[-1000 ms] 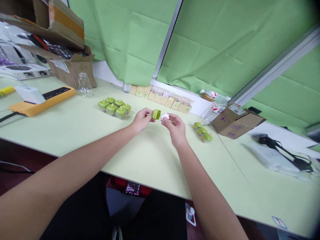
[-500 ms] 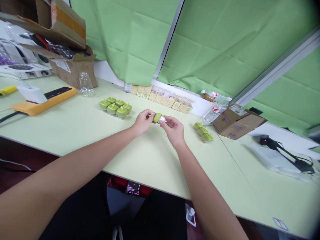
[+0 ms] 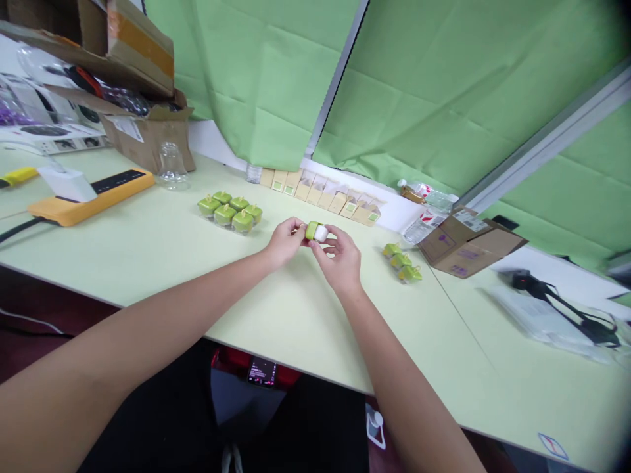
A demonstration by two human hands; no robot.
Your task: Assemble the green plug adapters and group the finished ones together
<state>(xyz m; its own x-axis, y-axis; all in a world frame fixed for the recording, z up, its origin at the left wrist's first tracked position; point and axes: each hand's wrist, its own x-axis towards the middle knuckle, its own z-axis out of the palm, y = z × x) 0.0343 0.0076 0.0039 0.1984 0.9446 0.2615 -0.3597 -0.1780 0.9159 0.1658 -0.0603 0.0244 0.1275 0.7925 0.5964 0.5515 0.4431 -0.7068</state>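
Observation:
Above the middle of the table both hands hold one small green-lidded container [image 3: 311, 230], tilted on its side with its whitish end facing right. My left hand [image 3: 284, 242] is closed, pinching the green lid end between thumb and fingers. On the other side my right hand [image 3: 343, 261] has thumb and fingers curled round the whitish end. To the left stands a block of several similar green-lidded containers [image 3: 231, 211] with clear bodies and looped tops. A smaller group of such green-lidded containers [image 3: 401, 261] sits to the right of my right hand.
Small cardboard boxes [image 3: 318, 190] line the back wall. At left are an orange power strip [image 3: 111, 190], a clear jar [image 3: 172, 167] and a large carton [image 3: 148, 135]. Plastic bottles [image 3: 424, 220], another carton [image 3: 463, 243] and a black strap [image 3: 566, 305] lie at right.
The held container has turned slightly, so more of its whitish end shows. My right fingers have shifted around it. The view has moved a little; the other containers stay put.

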